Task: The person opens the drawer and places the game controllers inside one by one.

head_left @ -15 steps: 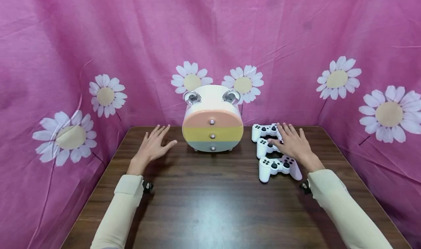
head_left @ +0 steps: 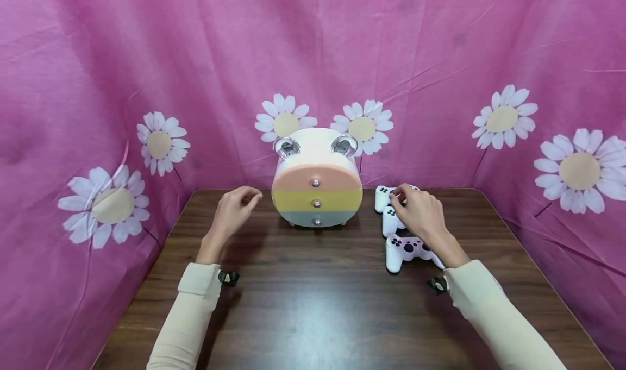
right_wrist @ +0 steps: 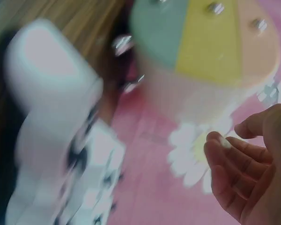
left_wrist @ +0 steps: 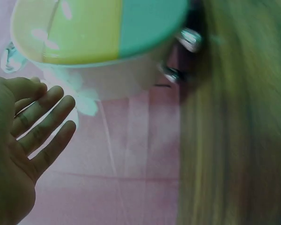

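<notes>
A small drawer box [head_left: 317,175] with orange, yellow and green drawer fronts stands at the back middle of the table. My left hand [head_left: 231,213] is held to the left of the box, its fingers loosely bent and holding nothing. In the left wrist view the fingers [left_wrist: 44,126] are apart from the box. Over the game controllers on the right is my right hand [head_left: 421,213], its thumb and fingers loosely bent with nothing between them. It partly hides the back controller [head_left: 381,200], the middle controller [head_left: 389,223] and the front controller [head_left: 397,255], all white.
The brown wooden table [head_left: 303,288] spreads out in front of the box. A pink curtain [head_left: 313,44] with large white daisies closes in the back and both sides. Each knob on the box's three drawers is round and silvery, and two shiny ring-shaped eyes sit on top.
Both hands have gone from straight, spread fingers to loosely bent ones. The right hand has shifted a little left, and the left forearm slightly right. The box and controllers have stayed in place.
</notes>
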Available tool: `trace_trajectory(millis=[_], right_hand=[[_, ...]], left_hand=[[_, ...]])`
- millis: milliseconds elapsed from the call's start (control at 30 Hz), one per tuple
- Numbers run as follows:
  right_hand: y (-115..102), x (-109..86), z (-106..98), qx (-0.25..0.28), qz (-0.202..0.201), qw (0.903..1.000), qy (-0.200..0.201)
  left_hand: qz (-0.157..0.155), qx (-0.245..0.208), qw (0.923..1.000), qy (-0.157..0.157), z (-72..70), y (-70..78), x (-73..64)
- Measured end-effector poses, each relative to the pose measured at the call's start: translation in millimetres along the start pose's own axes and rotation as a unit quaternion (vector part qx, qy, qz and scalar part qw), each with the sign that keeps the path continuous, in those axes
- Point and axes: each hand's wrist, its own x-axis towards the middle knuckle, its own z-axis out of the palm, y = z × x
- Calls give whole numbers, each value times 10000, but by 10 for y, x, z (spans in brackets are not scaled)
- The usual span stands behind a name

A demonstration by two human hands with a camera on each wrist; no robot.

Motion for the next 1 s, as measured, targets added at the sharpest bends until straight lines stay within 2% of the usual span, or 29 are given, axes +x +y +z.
trace_trajectory(millis=[167,300,400,533,767,867,1000], right_hand=[[-451,20,2,206,-383,9987,268],[-777,31,15,369,-852,9946,466],[-990,55,36,448,-1135,9908,578],[-1204,134,75,447,-1278,9895,505],[-1422,322,168,238,-1282,9906,407],[-1471,378,224,96,-1222,9916,405],[-1514,430,309,-147,-1194,9917,463]], left_hand=[[2,-852,9956,383,25,92,113],[-27,-1229,9905,624,58,131,211],[-113,-1504,9865,636,87,120,280],[-279,-1929,9803,324,101,68,361],[-632,-2270,9701,-577,73,5,507],[-789,-2253,9669,-905,79,0,572],[-812,-1950,9707,-1147,92,-5,633]])
